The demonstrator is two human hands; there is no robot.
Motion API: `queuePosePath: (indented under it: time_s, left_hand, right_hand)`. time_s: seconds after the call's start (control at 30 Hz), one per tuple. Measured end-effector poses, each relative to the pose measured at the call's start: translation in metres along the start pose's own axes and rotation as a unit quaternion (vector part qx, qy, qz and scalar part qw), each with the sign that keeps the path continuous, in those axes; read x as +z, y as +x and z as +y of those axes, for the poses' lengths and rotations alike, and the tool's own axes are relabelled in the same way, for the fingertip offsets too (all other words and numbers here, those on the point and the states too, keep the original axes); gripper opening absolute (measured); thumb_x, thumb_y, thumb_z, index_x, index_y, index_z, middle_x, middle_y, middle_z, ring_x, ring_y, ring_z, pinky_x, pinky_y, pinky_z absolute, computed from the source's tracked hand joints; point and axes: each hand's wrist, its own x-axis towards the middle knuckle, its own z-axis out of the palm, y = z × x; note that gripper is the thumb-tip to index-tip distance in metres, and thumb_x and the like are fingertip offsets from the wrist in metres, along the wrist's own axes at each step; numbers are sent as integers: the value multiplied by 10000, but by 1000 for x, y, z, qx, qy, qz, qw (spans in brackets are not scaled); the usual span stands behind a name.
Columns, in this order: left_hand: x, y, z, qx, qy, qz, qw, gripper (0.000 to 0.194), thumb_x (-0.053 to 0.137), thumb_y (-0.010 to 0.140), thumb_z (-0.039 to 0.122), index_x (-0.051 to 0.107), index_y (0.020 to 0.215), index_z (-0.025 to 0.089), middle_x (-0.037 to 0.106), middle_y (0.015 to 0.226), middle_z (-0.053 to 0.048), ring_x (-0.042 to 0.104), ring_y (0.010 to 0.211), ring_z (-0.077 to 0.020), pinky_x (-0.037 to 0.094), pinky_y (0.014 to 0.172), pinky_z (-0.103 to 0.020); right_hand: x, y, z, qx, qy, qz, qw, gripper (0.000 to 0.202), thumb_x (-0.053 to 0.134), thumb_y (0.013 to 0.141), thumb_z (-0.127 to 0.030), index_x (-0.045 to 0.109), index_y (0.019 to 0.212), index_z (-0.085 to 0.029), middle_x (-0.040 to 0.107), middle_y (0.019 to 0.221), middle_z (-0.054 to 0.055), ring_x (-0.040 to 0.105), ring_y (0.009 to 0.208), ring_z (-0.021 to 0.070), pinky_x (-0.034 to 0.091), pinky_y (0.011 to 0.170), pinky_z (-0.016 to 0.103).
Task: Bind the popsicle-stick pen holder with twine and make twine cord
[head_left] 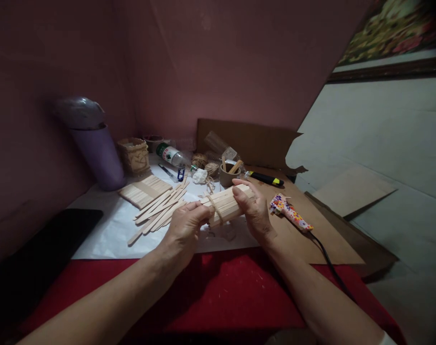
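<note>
We held a bundle of wooden sticks (228,203) tied round with twine above the white paper (106,230), our left hand (183,227) gripping its near end at eight o'clock and our right hand (255,211) closed over its far end at three o'clock. Loose sticks (156,211) lay fanned at nine o'clock of the bundle, near our left hand, while a patterned glue gun (291,213) rested on the brown cardboard (333,244) at three o'clock, just beside our right hand.
</note>
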Motion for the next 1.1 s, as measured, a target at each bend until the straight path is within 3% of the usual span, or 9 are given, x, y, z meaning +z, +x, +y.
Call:
queuePosePath:
  time_s: [0.43,0.67,1.1]
  left_hand:
    - [2,-6,2,35,-41,-55,997,37,661,648,138,650,617,121,615,635,-10,556,649,-102,432,647,-204]
    - [1,-4,1,27,-10,-5,1000,142,708,575,129,593,493,143,563,491,27,501,502,-80,379,524,-197]
    - [0,0,-2,45,10,25,999,119,716,557,153,601,532,135,584,549,12,517,552,-98,396,592,-230]
  right_hand:
    - [1,3,2,21,22,7,1000,465,640,706,-509,641,995,-144,586,833,35,515,720,150,410,630,250]
    - [3,0,-1,22,5,13,1000,488,657,686,-512,632,1012,-150,597,809,31,525,694,152,420,639,264]
    - [5,-1,3,10,-3,28,1000,507,654,698,-518,616,1039,-146,614,823,40,544,715,159,423,656,270]
